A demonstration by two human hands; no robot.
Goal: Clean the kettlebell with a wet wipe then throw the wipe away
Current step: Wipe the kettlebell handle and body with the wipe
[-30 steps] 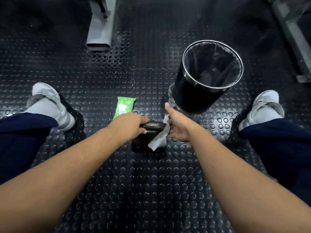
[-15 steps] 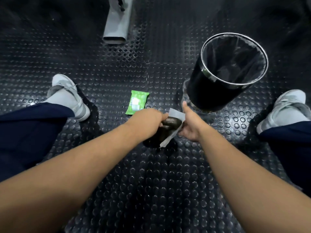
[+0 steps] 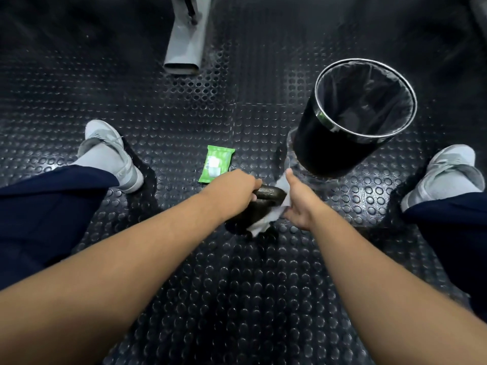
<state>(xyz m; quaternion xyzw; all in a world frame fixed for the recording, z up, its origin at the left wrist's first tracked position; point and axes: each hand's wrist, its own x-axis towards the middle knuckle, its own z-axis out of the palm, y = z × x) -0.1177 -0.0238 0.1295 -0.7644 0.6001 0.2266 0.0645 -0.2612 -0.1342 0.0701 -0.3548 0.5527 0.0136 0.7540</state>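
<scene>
A small dark kettlebell [image 3: 266,204] stands on the studded black floor between my feet. My left hand [image 3: 232,191] is closed around its handle from the left. My right hand [image 3: 297,204] presses a white wet wipe [image 3: 266,222] against the kettlebell's right side, thumb pointing up. Most of the kettlebell's body is hidden by my hands and the wipe. A black round bin [image 3: 326,143] with a chrome rim and a clear liner stands just beyond my right hand.
A green pack of wipes [image 3: 216,163] lies flat on the floor just behind my left hand. A grey metal machine foot [image 3: 184,46] sits at the top centre. My grey shoes [image 3: 110,154] [image 3: 445,175] flank the kettlebell.
The wipe has slid along the kettlebell's right side, up to the handle and then lower down the body. My left hand keeps its grip on the handle. The view has shifted.
</scene>
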